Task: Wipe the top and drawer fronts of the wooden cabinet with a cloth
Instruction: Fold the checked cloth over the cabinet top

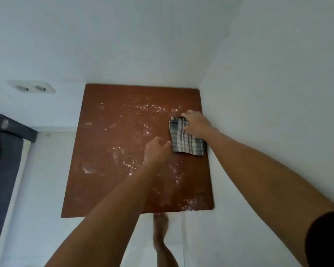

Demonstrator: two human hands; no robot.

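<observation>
The brown wooden cabinet top [112, 151] fills the middle of the view and is speckled with white powder. A folded grey-and-white checked cloth [187, 141] lies flat on it near the right edge. My right hand [197, 122] presses down on the cloth's far end, fingers spread over it. My left hand [156, 149] hovers just left of the cloth with fingers loosely curled, holding nothing. The drawer fronts are hidden below the top.
White walls stand behind and directly right of the cabinet. A double wall socket [32, 87] sits at the left. A dark bed frame [6, 147] lines the left edge. My bare foot [160, 228] stands on the white floor in front.
</observation>
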